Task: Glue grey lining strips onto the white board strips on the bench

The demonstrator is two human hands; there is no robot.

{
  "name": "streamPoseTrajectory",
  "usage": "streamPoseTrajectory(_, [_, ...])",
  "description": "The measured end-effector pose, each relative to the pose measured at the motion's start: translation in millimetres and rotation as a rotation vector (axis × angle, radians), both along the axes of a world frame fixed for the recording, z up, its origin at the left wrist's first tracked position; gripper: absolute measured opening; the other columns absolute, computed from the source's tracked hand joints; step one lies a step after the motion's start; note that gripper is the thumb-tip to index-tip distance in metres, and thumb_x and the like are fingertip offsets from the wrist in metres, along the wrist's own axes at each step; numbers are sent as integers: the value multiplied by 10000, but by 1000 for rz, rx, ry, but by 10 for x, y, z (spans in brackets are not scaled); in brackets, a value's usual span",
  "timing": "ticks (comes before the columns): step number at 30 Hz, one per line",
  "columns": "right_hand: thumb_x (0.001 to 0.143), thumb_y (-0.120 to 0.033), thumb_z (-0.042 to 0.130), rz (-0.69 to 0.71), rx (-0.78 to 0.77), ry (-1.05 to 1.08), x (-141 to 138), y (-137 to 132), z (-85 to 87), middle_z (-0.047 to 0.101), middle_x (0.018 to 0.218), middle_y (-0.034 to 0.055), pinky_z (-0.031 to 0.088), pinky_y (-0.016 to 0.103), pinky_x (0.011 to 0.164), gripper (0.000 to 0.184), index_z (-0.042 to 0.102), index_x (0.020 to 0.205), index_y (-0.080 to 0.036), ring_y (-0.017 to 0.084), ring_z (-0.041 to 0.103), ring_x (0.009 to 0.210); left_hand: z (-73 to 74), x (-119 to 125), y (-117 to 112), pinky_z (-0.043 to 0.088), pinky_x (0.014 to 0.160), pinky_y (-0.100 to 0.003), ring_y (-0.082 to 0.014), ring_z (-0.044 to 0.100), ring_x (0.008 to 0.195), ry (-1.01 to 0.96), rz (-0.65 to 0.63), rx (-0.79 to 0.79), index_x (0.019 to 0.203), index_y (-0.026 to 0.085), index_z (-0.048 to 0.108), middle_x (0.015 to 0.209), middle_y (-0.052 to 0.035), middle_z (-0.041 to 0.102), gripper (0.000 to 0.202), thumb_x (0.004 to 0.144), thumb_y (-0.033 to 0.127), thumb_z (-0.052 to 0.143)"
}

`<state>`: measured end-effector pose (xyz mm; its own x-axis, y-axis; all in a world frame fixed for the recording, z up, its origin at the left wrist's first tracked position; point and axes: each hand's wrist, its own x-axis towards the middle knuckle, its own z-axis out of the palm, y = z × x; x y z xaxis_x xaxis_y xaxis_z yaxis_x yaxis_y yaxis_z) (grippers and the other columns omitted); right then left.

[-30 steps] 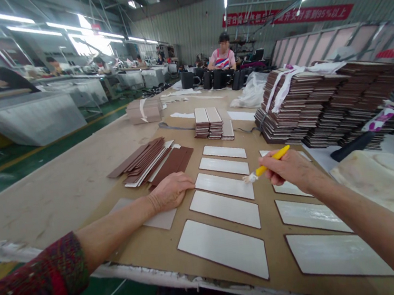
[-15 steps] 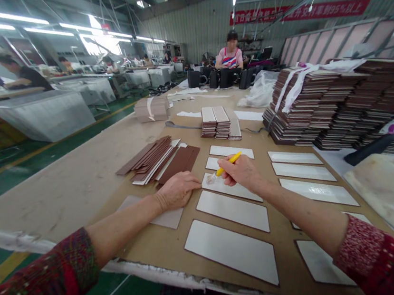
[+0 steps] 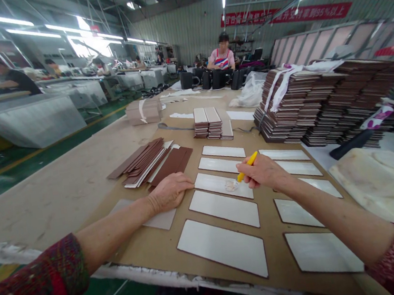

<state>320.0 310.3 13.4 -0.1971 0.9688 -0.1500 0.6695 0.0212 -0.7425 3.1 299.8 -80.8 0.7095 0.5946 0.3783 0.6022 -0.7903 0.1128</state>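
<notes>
My right hand (image 3: 259,172) grips a yellow-handled brush (image 3: 247,166), its bristle end down on a white strip-shaped panel (image 3: 210,182) with a dark edge. A wet, glossy smear surrounds the bristles. At that panel's left end lies my left hand (image 3: 171,190), palm down, fingers held together and bent, the tips against the panel's edge; its thumb is mostly hidden. Under the left wrist is a thin greyish sheet (image 3: 163,219). More white panels lie in two columns, among them a large near one (image 3: 223,247) and one under my right forearm (image 3: 313,250). Some right-column panels look shiny.
Brown strips (image 3: 144,161) lie fanned out beyond my left hand. Small stacks of pale-topped pieces (image 3: 206,122) stand farther back. A tall pile of brown panels (image 3: 292,107) rises at right, near a crumpled pale cloth (image 3: 376,178). A person (image 3: 222,58) is across the table.
The brush has moved rightward along the same panel, from near its left end to past its middle, and its handle is more upright. My left hand stays at the panel's left end. The view has shifted slightly.
</notes>
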Motion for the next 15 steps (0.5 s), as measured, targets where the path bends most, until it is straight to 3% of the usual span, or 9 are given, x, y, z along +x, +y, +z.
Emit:
streamPoseTrajectory(9, [914, -324, 561, -73, 4, -32, 483, -24, -121, 650, 581, 18, 459, 193, 387, 242, 630, 761, -150, 120, 574, 418, -38, -14, 21, 502, 952, -409, -222, 609, 1033, 14, 12, -31, 1119, 188, 691, 1130, -64, 698, 385, 839, 48, 467])
streamPoseTrajectory(15, [922, -354, 557, -110, 18, -12, 658, -96, -29, 629, 571, 9, 469, 191, 398, 257, 620, 776, -152, 115, 566, 418, -23, -10, 10, 492, 934, -405, -224, 603, 1019, 15, 3, -34, 1110, 175, 691, 1118, -65, 698, 377, 845, 47, 457])
